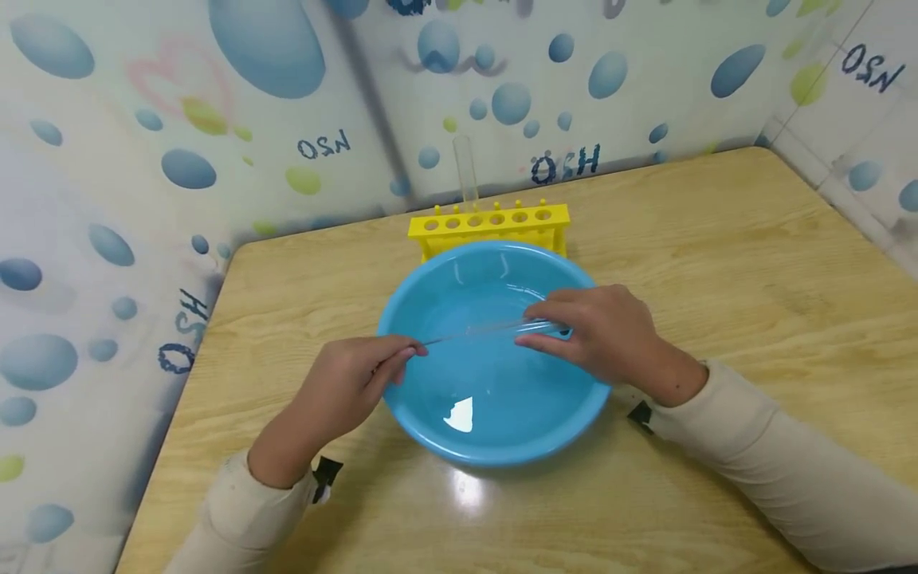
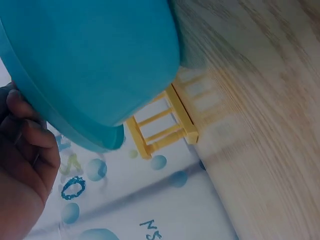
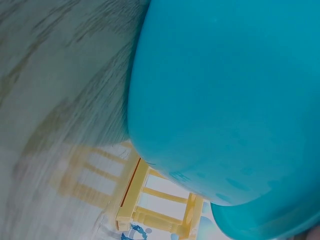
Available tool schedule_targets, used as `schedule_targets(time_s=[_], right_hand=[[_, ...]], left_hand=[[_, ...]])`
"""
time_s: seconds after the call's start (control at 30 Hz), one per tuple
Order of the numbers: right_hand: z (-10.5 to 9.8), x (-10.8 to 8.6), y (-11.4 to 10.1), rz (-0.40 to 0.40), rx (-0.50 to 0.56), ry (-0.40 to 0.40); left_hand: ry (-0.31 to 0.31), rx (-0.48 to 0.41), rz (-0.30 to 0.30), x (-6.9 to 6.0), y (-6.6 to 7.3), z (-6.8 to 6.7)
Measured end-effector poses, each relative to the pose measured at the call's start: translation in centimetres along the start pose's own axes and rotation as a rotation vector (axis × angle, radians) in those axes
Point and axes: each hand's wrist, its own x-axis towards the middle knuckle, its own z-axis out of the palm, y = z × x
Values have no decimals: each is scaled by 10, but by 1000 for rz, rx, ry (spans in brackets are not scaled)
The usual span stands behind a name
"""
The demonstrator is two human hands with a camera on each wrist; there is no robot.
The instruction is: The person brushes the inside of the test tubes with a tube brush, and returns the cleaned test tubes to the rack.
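On my feed, the grip of the right hand [image 1: 606, 331] was closed on one clear tube [image 1: 505, 327], thumb below and fingers above, the tube lying nearly level over the basin's opening. The left hand [image 1: 358, 375] had its grip pinched tight at the fingertips on the end of one thin rod [image 1: 439, 340], which lined up with the tube's near end; I couldn't tell how far inside it ran. Under both sat one blue basin [image 1: 495, 454], a bright patch of light showing low inside. Just behind it I counted one yellow rack [image 1: 489, 223] with six holes along its top, and one upright tube [image 1: 464, 167] standing at the third place from the left; whether in the hole or over a peg, I couldn't make out. Everything rested on one wood-grained desk [image 1: 717, 263]. Beyond, the wall [image 1: 380, 48] carried blue and green drops, a faint pink heart and formula lettering: I read H2O, running backwards just above the rack, and N2O, also reversed, farther left.
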Motion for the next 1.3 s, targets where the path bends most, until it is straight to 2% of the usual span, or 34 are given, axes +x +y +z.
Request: schedule_targets(time_s=[0.13, 0.3, 0.53, 0.6, 0.73, 0.8, 0.87, 0.9, 1.03, 1.1, 1.2, 1.3], right_hand=[[1, 0, 0, -5, 1, 2], [1, -1, -1, -7, 6, 10], [1, -3, -2, -14, -4, 34], [1, -3, -2, -17, -1, 37], [1, -3, -3, -21, 5, 26], [1, -3, -3, -16, 4, 24], [1, -2, -3, -10, 7, 28], [2, -2, -3, -5, 6, 31], [2, -3, -2, 15, 20, 34], [2, -4, -2, 17, 22, 38], [2, -4, -1, 13, 23, 50], [1, -4, -1, 5, 26, 60]], left_hand=[[-31, -50, -33, 4, 1, 3], [-61, -148, -135, 5, 2, 1], [-107, -482, -290, 13, 8, -1], [-110, -545, -337, 17, 9, -1], [-110, -626, -423, 22, 11, 1], [-92, -599, -422, 22, 10, 3], [-55, -500, -363, 20, 9, 5], [-29, -415, -309, 19, 8, 6], [94, 9, -23, 17, 1, 12], [145, 180, 113, 18, -2, 14], [184, 320, 250, 19, -6, 15], [215, 386, 314, 19, -6, 14]])
